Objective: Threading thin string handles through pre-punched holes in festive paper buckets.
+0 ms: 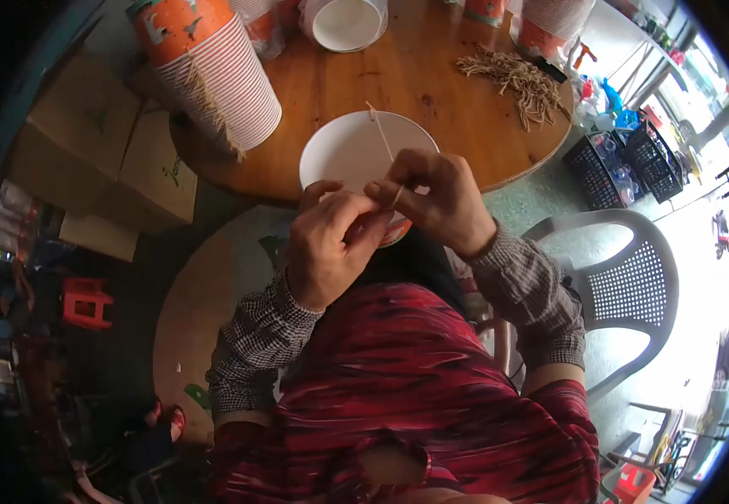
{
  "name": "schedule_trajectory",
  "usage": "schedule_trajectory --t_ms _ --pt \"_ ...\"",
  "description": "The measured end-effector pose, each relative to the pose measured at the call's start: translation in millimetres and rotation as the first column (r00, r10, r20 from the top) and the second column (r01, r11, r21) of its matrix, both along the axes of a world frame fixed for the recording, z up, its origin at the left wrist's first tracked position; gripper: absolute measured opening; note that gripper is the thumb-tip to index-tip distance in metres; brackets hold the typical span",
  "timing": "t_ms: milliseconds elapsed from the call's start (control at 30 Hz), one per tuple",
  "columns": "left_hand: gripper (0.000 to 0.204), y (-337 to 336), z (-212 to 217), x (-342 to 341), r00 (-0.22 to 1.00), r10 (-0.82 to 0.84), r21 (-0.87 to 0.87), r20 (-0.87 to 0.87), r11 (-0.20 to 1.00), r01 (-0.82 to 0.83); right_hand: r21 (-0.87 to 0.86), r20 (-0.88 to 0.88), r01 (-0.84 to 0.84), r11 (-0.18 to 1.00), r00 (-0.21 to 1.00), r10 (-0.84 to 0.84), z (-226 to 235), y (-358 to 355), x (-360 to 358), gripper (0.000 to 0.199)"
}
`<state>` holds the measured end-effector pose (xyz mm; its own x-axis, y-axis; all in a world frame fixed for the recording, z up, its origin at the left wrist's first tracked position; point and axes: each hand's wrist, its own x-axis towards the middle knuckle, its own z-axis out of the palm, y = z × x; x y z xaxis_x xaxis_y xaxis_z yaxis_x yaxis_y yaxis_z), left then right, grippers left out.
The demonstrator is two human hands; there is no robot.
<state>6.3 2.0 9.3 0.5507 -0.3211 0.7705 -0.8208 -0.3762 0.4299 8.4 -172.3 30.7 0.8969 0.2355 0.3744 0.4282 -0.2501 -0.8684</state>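
Right hand (436, 197) fingertips pinch a thin stick (384, 144) lying across the white cup (356, 155) mouth. Left hand (331, 244) fingers curl closed around the cup's near rim; the cup sits at the edge of the round wooden table (431, 76). Striped cup stack (213, 71) lies left, a stick pile (520, 80) right. Cardboard boxes (95, 151) rest on the floor; a grey plastic chair (625, 277) stands right.

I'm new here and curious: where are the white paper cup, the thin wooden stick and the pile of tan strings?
White paper cup (343, 155), head view, inner wall.
Thin wooden stick (380, 134), head view, mid-shaft.
Pile of tan strings (520, 80), head view, centre.
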Motion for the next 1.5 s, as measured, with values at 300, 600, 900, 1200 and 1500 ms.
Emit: schedule_trajectory --t_ms 300,600,900,1200,1500 --pt "0.013 16.6 -3.4 -81.9 0.7 -0.247 -0.204 -0.67 0.968 0.146 0.049 0.034 -0.234 0.971 0.972 0.233 -16.8 -42.3 -67.6 0.01" --pt "0.021 9.6 -24.8 -73.4 0.451 -0.46 -0.447 -0.765 0.883 0.142 0.388 0.038 -0.09 0.917 0.996 0.081 -66.3 -25.2 -63.1 0.01" --pt "0.018 7.3 -27.4 -64.4 0.472 -0.455 -0.453 -0.755 0.882 0.126 0.317 0.047 -0.177 0.932 0.984 0.171 -76.3 -23.3 -66.6 0.011" --pt "0.017 3.3 -36.0 -42.2 0.522 -0.449 -0.474 -0.725 0.875 0.095 0.54 -0.038 -0.051 0.84 0.996 0.085 -77.7 -8.2 -46.5 0.005" --pt "0.022 22.3 -30.7 -39.0 0.696 -0.2 -0.115 -0.69 0.979 0.167 -0.096 0.492 0.303 0.948 0.843 -0.22 -54.4 -19.0 -58.3 0.011"
